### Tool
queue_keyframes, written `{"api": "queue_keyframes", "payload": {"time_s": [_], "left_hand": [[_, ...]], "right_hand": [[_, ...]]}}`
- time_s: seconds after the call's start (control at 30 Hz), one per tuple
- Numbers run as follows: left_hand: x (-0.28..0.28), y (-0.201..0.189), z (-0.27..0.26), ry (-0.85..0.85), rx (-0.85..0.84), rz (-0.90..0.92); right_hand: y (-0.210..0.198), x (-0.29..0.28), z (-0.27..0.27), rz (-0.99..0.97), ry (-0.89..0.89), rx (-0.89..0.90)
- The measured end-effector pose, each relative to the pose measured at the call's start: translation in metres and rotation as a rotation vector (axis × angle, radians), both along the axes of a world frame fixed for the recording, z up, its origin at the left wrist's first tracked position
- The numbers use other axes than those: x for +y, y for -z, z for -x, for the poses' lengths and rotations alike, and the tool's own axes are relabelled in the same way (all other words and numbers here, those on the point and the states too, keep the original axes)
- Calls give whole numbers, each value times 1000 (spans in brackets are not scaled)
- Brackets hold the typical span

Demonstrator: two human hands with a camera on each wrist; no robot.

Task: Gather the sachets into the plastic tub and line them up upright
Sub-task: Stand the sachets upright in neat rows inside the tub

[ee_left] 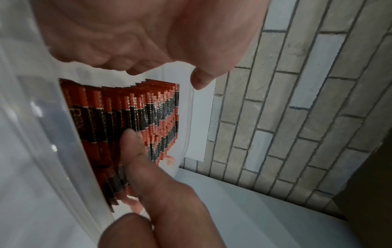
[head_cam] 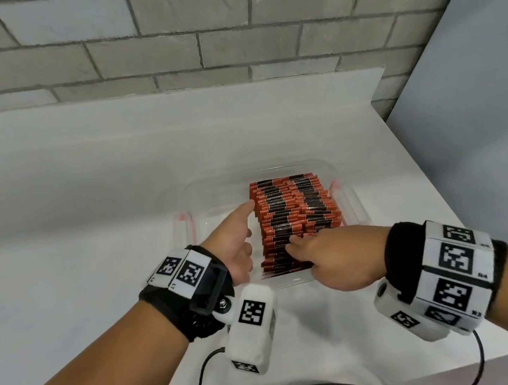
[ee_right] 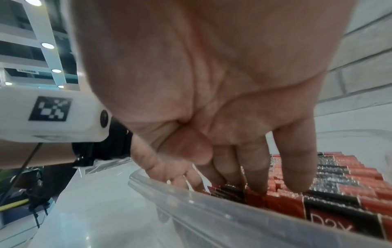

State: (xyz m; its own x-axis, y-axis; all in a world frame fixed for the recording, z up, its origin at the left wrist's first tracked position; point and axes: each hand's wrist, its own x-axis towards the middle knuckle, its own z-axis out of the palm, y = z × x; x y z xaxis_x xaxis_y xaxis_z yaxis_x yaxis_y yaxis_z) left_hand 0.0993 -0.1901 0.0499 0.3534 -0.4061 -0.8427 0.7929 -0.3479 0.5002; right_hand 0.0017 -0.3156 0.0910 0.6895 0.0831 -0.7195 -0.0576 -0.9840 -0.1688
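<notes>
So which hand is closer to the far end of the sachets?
Left. The left hand points a finger at the sachets near their far end; the right hand rests on their near end.

- A white, smooth tabletop point(head_cam: 87, 238) is seen across the head view, its right edge running diagonally toward the near side.
- A wall of grey rectangular bricks with darker mortar lines point(head_cam: 154, 35) is seen behind the tabletop, met along the table's far edge.
- A plain pale grey panel point(head_cam: 478, 83) is seen at the right, beside the brick wall.
- Round white ceiling lights point(ee_right: 47, 45) and white shelving beams point(ee_right: 40, 33) are shown at the upper left of the right wrist view.
- A yellow cable point(ee_right: 12, 203) is glimpsed low at the left edge of that view, blurred.
</notes>
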Motion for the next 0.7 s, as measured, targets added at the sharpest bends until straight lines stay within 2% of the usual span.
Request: {"api": "queue_keyframes", "payload": {"time_s": [0.27,0.4,0.7], "left_hand": [[-8,-4,12,-100,43,66],[-6,-1,10,-114,70,30],[-11,3,7,51,76,27]], "right_hand": [[6,2,3,3,-33,18],[2,-2,6,-23,-18,-36],[4,-4,8,-26,-47,-36]]}}
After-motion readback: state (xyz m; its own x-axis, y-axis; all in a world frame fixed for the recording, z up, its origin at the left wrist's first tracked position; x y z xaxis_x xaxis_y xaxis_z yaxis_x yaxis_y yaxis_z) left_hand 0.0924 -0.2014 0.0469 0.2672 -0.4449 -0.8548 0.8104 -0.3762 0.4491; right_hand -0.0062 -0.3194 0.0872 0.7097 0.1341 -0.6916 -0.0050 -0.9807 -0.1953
